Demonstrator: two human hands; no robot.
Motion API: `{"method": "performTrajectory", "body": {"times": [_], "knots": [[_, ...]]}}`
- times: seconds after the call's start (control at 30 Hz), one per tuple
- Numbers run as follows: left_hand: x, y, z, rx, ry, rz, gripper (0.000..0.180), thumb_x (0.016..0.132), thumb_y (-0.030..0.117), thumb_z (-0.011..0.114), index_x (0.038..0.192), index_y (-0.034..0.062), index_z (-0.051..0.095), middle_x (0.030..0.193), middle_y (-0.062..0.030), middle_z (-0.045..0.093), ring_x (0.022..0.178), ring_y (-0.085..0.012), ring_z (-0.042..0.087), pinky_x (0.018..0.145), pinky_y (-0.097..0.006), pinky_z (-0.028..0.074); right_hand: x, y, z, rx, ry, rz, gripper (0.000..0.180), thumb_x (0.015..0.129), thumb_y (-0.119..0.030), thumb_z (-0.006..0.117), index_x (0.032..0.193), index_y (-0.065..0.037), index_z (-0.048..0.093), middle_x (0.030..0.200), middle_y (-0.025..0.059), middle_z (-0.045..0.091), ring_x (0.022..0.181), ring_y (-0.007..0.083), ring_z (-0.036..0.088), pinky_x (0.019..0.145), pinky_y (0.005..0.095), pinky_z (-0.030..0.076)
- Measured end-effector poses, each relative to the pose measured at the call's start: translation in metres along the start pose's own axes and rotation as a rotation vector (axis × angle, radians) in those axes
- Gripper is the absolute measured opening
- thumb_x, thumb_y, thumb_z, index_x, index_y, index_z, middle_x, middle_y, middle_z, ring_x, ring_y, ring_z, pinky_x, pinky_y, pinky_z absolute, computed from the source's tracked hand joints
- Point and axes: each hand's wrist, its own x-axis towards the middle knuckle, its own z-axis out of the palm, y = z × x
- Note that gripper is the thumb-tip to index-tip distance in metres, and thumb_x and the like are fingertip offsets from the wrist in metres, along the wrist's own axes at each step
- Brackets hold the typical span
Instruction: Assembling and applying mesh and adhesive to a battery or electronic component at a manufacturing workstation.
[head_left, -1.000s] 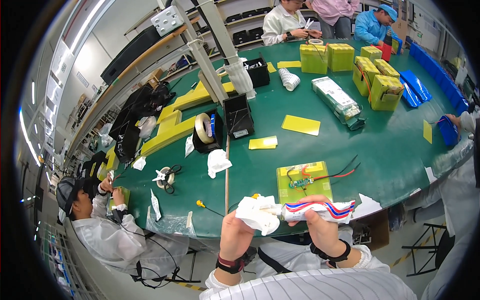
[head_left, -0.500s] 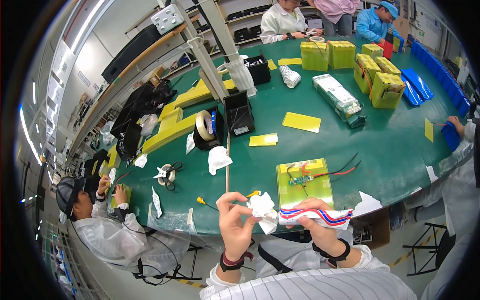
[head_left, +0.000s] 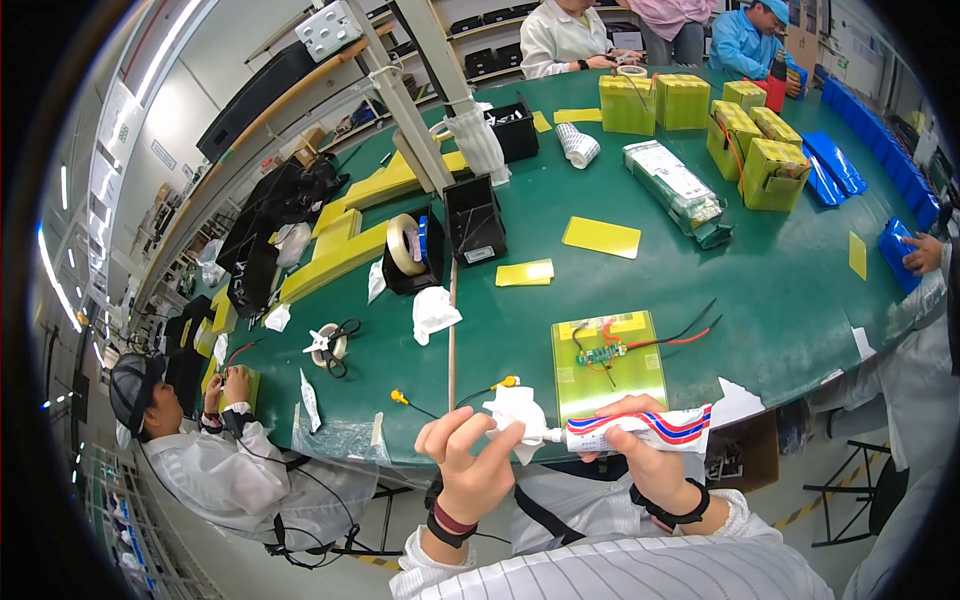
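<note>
— Tube (head_left: pixel 640 431), white with red and blue stripes: lying crosswise in the right hand (head_left: pixel 640 462), nozzle pointing left, held in the air just off the near edge of the green table (head_left: pixel 780 290).

— And at the nozzle end?

— Crumpled white tissue (head_left: pixel 515 412), pressed around the tip, pinched by the left hand (head_left: pixel 468 462). Fingers closed on the tissue, thumb up, dark band at the wrist.

— Right hand's grip?

— Wrapped shut around the tube's body from below, fingers curled over the top, black strap on the wrist.

— Going left to right across the table beyond the hands?

— Scissors (head_left: pixel 338 345) far left, then a thin cable with yellow ends (head_left: pixel 455 395) just behind the tissue, then a yellow-green battery pack (head_left: pixel 610 362) with a small circuit board and red and black wires, directly behind the tube. Scrap of white paper (head_left: pixel 738 402) at the table edge, just right of the tube's flat end.

— Anyone else near?

— Seated person in white (head_left: pixel 215 455) at lower left, well apart from both hands.
</note>
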Motion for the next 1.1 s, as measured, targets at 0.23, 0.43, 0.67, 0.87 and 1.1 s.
{"method": "performTrajectory", "body": {"times": [0.23,0.43,0.67,0.87,1.1], "knots": [[0.006,-0.011,0.002,-0.595,-0.175,-0.335,0.025,0.063,0.005,0.083,0.088,0.0095,0.078,0.094,-0.0028,0.057,0.102,-0.0274,0.052,0.088,-0.041,0.039,-0.005,0.001,-0.007,-0.096,-0.041,-0.077,0.024,0.095,-0.009,0.068,0.115,0.003,0.062,0.111,0.0187,0.067,0.089,0.0247,0.072,0.077,0.0339,0.061],[0.001,-0.019,0.003,-1.173,-0.384,-0.454,0.020,0.073,0.010,0.085,0.092,0.0057,0.080,0.103,-0.0068,0.055,0.105,-0.0253,0.048,0.092,-0.038,0.039,-0.002,-0.006,-0.008,-0.007,0.010,0.069,0.025,0.096,-0.015,0.063,0.114,0.002,0.058,0.094,0.0220,0.069,0.077,0.0283,0.071,0.067,0.0365,0.059],[0.000,-0.042,0.001,-0.990,-0.112,-0.698,0.019,0.079,0.004,0.081,0.095,-0.0019,0.073,0.108,-0.0078,0.050,0.101,-0.0193,0.050,0.090,-0.031,0.041,0.004,-0.016,-0.018,0.306,0.102,0.136,0.025,0.101,-0.016,0.059,0.119,0.001,0.057,0.101,0.0213,0.070,0.079,0.0259,0.071,0.070,0.0367,0.060],[0.008,-0.153,0.024,-0.235,-0.020,-0.648,0.018,0.085,0.007,0.076,0.101,-0.0011,0.072,0.083,-0.0065,0.068,0.070,-0.0134,0.058,0.069,-0.027,0.048,0.002,-0.011,-0.025,0.234,0.118,0.052,0.026,0.102,-0.015,0.057,0.120,0.004,0.056,0.101,0.0223,0.069,0.082,0.0277,0.072,0.072,0.0371,0.061],[-0.024,-0.270,0.042,0.091,-0.179,-0.652,0.045,0.084,0.006,0.075,0.128,0.0018,0.066,0.107,-0.0153,0.066,0.087,-0.0269,0.066,0.078,-0.035,0.054,-0.008,-0.010,-0.015,0.071,0.140,0.020,0.027,0.100,-0.020,0.061,0.116,0.001,0.054,0.098,0.0200,0.069,0.081,0.0275,0.071,0.070,0.0371,0.060]]}}
